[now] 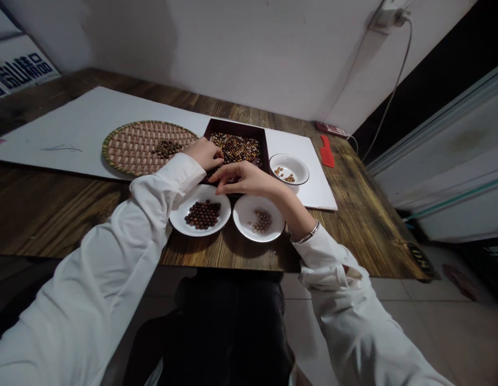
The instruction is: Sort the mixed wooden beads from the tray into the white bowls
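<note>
A dark wooden tray (236, 124) holds a heap of mixed brown and tan beads (235, 148). My left hand (204, 154) rests curled at the tray's left edge, fingertips among the beads. My right hand (244, 179) reaches over the tray's near edge, its fingers bunched; whether they pinch a bead is hidden. Below my hands, a white plate (180, 212) holds dark brown beads (202, 214), and a second white plate (243, 214) holds lighter beads (261, 220). A woven round tray (128, 147) with a small bead pile (167, 148) lies to the left. A white bowl (299, 171) holds a few beads.
A white board (72, 126) lies under the trays on a dark wooden table (64, 209). A red comb (327, 151) and a red power strip (331, 129) lie at the right. A cable runs up the wall to a socket (387, 19).
</note>
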Action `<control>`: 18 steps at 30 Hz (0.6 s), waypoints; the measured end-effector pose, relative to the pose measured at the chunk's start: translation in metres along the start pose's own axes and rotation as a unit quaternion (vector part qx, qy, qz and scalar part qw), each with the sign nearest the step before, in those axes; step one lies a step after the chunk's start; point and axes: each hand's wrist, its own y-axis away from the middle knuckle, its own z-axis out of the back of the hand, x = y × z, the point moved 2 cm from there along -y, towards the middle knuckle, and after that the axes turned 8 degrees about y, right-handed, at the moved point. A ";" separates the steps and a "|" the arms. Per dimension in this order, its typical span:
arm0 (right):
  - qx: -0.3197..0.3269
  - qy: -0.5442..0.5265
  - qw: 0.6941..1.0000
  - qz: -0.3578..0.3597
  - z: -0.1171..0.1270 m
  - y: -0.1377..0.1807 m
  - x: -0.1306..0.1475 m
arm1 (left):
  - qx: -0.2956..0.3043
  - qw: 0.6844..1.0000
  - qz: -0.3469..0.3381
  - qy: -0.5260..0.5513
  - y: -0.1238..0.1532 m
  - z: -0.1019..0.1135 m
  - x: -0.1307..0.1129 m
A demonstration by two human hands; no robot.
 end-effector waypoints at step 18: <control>0.108 -0.023 0.993 -0.042 0.000 0.004 0.019 | -0.014 1.000 -0.003 -0.008 0.000 -0.002 -0.002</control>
